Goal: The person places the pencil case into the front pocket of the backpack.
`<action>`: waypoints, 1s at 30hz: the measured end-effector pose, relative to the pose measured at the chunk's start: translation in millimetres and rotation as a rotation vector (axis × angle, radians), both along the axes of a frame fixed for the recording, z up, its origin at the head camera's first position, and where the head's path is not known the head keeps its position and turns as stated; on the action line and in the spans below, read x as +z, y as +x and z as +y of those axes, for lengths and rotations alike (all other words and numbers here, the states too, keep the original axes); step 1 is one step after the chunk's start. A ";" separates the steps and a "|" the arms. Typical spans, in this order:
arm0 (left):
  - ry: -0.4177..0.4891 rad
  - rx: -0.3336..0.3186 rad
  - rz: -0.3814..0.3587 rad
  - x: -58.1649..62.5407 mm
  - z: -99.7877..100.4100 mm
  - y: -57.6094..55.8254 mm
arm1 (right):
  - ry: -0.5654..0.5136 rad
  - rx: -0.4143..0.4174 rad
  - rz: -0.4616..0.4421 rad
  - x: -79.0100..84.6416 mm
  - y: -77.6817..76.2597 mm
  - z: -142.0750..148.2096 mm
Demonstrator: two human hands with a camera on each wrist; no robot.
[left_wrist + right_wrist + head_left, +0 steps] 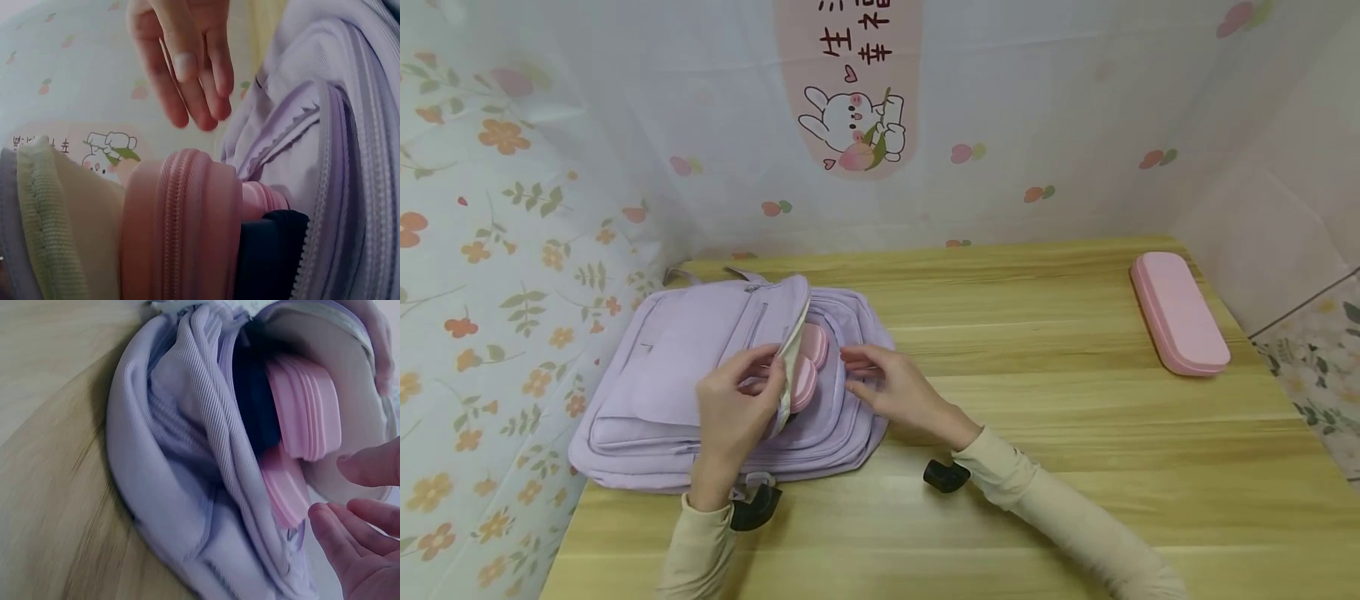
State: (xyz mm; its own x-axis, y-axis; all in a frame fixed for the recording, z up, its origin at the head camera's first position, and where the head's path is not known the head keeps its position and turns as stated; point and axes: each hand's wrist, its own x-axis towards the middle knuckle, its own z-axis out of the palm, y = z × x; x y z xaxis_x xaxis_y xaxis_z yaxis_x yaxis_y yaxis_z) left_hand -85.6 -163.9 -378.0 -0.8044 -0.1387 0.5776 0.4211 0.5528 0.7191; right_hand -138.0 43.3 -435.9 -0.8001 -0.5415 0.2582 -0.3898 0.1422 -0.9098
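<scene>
A lilac backpack (pixel 662 375) lies on the table at the left, one zipped compartment unzipped. My left hand (pixel 736 407) pinches the edge of its front panel and holds it up, away from the bag. Inside the opening sit two pink zip cases, one (pixel 306 409) larger in the right wrist view and another (pixel 284 487) partly behind fabric. A dark blue item (pixel 272 256) is beside them; its kind cannot be told. At the opening's right side, my right hand (pixel 902 390) has its fingers extended and apart, holding nothing, as the left wrist view also shows.
Another pink zip case (pixel 1183 312) lies near the right edge of the wooden table (pixel 1000 333). A patterned cloth backdrop (pixel 1037 125) stands along the back and left side. Black wrist mounts (pixel 946 475) show by the sleeves.
</scene>
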 end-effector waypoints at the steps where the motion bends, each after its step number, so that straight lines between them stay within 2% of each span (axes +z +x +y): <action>1: -0.021 -0.006 0.010 -4.3 -1.2 -1.7 | 0.005 -0.003 -0.003 0.2 0.2 2.9; 2: -0.034 -0.014 0.007 -7.9 -2.3 -3.1 | 0.011 -0.008 -0.008 5.0 2.2 5.4; 3: -0.047 -0.019 -0.001 -5.8 -0.9 -2.1 | 0.019 -0.012 -0.012 4.6 2.3 8.3; 6: -0.066 -0.037 0.005 -9.1 -0.1 -3.1 | 0.042 -0.019 -0.001 5.1 3.5 17.0; 9: -0.094 -0.045 0.007 -10.9 0.5 -3.5 | 0.053 -0.039 -0.006 11.8 7.5 26.3; 11: -0.112 -0.050 0.003 -16.2 -2.0 -5.5 | 0.057 -0.060 0.005 18.6 10.0 32.8; 13: -0.132 -0.048 -0.004 -17.3 -2.8 -5.7 | 0.066 -0.090 0.014 20.8 9.6 39.9; 18: -0.164 -0.040 -0.013 -17.2 -3.5 -4.8 | 0.141 -0.180 0.102 6.7 -4.4 62.7; 21: -0.172 -0.042 -0.016 -17.3 -3.0 -4.5 | 0.183 -0.249 0.135 6.7 -9.7 78.6; 30: -0.179 -0.035 -0.017 -19.5 -0.2 -4.2 | 0.218 -0.423 0.151 9.1 -15.2 129.5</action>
